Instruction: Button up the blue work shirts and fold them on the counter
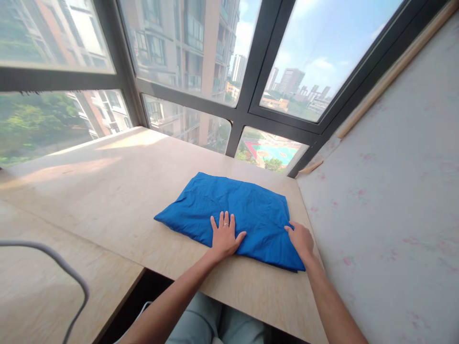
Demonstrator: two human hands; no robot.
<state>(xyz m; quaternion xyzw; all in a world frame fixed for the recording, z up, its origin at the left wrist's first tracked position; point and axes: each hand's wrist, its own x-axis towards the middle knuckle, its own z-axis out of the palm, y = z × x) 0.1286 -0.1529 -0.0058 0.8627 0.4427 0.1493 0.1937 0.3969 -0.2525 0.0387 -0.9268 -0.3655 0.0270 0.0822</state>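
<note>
A folded blue cloth (233,205) lies flat on the pale wooden table (118,191), toward its right end. My left hand (224,235) rests palm down on the cloth's near edge, fingers stretched out and together, a ring on one finger. My right hand (301,239) presses on the cloth's near right corner with its fingers lying on the fabric. Neither hand holds anything.
A wall with faint pink flower print (394,191) stands right beside the cloth. Large dark-framed windows (247,110) run along the far side of the table. A grey cable (68,272) curves over a lower wooden surface at the left. My knees show under the table's near edge.
</note>
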